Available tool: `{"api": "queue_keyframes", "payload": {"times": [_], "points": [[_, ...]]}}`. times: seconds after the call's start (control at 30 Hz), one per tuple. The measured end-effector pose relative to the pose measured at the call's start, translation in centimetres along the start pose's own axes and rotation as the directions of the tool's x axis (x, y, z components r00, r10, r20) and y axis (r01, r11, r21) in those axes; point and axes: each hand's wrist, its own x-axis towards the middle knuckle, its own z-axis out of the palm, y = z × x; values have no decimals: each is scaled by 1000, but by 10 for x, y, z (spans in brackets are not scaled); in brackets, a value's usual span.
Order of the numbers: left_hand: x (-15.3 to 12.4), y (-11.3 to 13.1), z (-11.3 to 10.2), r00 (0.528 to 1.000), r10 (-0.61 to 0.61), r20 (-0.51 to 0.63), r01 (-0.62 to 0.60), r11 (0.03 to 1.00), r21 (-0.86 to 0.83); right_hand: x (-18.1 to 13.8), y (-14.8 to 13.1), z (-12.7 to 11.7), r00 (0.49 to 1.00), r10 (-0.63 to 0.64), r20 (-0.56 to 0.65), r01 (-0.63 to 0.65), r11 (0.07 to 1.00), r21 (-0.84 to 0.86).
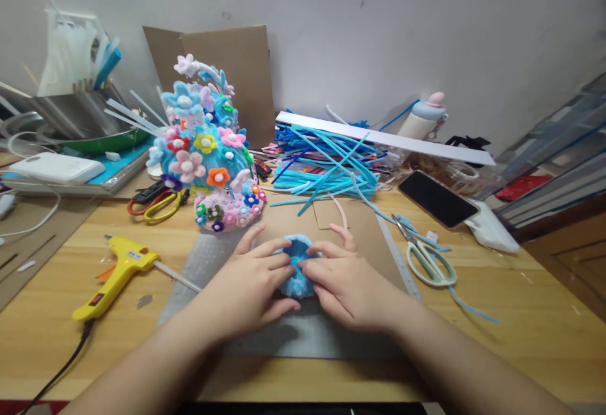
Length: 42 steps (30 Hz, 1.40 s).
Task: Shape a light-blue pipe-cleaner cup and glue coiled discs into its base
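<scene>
Between my two hands is a round, fuzzy light-blue piece [298, 285], hollow-looking at its upper side, that looks made of pipe cleaners. My left hand [258, 276] grips its left side with fingertips inside the hollow and the thumb at the lower edge. On the right side, my right hand [348, 282] presses its fingers and thumb onto the same piece. Both little fingers stick up. Beneath lie a grey cutting mat [265, 342] and a piece of cardboard [374, 244]. A decoration of fuzzy flowers [203, 156] stands just beyond my left hand.
A yellow glue gun [116, 270] lies at left, its cord running to the front. White-handled scissors [430, 263] and a black phone [438, 197] are at right. Blue pipe cleaners [326, 165] are piled at the back. Yellow-and-red-handled pliers [161, 203] and a metal pot [80, 115] stand left.
</scene>
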Motion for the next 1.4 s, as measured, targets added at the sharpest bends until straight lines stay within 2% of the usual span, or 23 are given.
{"api": "queue_keyframes", "payload": {"times": [0.23,0.43,0.83,1.4], "points": [[-2,1,8,1000,16,26,-18,998,54,-1,-2,7,1000,-8,-5,7,999,-35],[-1,3,11,999,41,22,-43,993,109,-1,-1,9,996,-37,-76,34,999,-42],[5,10,13,998,-50,48,47,997,59,4,1,6,1000,-2,5,2,1000,12],[17,9,15,993,-69,93,65,997,39,13,-2,5,997,43,60,-46,998,45]]}}
